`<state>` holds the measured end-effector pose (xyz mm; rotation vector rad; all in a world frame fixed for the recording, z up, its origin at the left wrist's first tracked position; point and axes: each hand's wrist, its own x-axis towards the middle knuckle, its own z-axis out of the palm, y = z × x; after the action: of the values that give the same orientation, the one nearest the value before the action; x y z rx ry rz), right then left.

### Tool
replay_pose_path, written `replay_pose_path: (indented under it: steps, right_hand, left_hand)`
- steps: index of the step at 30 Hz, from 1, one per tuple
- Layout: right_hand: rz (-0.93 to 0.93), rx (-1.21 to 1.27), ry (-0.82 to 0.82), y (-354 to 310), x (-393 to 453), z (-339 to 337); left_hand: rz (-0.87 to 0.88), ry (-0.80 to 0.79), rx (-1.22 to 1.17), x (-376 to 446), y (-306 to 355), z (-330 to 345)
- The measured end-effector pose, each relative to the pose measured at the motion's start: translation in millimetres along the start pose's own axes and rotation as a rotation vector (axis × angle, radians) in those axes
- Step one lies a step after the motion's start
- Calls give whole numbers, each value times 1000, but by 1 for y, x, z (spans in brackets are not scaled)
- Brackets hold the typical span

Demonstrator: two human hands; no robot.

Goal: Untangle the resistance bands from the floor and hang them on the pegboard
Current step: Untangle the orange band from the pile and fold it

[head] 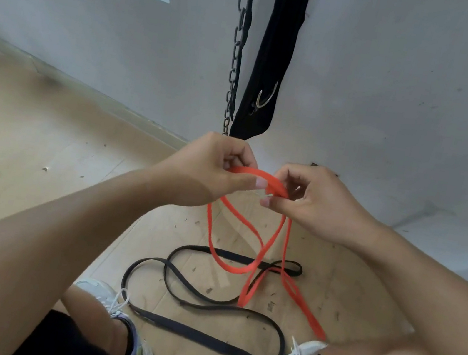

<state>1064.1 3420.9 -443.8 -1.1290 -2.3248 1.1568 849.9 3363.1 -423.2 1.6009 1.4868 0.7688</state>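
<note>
Nearest the lens, two bare knees and pale laced trainers (133, 343) frame a flat black rubber resistance band (205, 305) snaking over the wooden floor (13, 156). Above it the left hand (209, 167) and right hand (315, 203), close together, each pinch the top of a thin orange rubber resistance band (260, 177), whose loops hang down and seem to cross the black one. Best to feed slack through slowly, tracing one strand, rather than pulling the crossing tight.
</note>
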Motion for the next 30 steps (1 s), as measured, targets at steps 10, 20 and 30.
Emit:
replay_pose_path:
  steps: [10, 20, 30]
  right_hand:
    - [24, 94, -35, 1, 3, -5]
    - [2, 65, 2, -3, -1, -4]
    - [-84, 99, 158, -12, -7, 1]
  left_hand:
    - [-70, -33, -96, 1, 0, -6]
    - [-201, -26, -215, 6, 2, -5]
    - [-56, -47, -328, 1, 6, 2]
